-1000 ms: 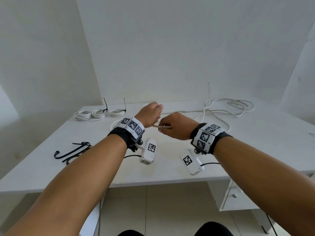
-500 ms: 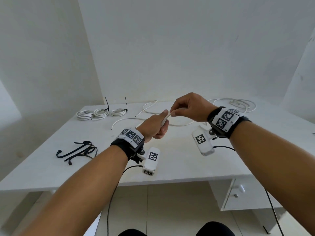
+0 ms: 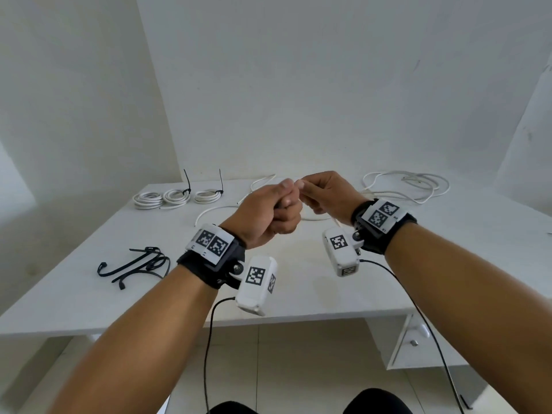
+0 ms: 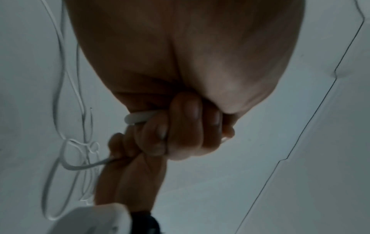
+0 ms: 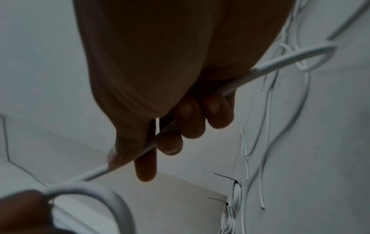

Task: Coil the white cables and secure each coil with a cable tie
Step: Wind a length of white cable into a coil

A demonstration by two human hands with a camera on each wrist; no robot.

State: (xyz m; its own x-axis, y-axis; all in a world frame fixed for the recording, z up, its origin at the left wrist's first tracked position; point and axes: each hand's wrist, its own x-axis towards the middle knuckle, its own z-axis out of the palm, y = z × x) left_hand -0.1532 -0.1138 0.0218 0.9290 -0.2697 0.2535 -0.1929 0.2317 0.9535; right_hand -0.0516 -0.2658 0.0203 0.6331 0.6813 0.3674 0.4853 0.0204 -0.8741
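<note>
Both hands are raised together above the middle of the white table (image 3: 298, 288). My left hand (image 3: 274, 213) is curled into a fist round a loop of white cable (image 4: 138, 118). My right hand (image 3: 322, 192) pinches the same white cable (image 5: 280, 63) between thumb and fingers, right beside the left fist. The cable runs through the right hand and forms a loop (image 5: 112, 204) at the left hand. A loose length of it (image 3: 215, 212) trails on the table behind my hands.
Three tied white coils (image 3: 176, 197) lie at the back left, two with black tie tails sticking up. Loose black cable ties (image 3: 134, 264) lie at the front left. A heap of uncoiled white cable (image 3: 409, 186) lies at the back right. A drawer unit (image 3: 418, 339) sits under the table's right side.
My right hand swung up and over from beside the left hand, then came back down against it. The left hand rose slightly and closed tighter round the cable loop.
</note>
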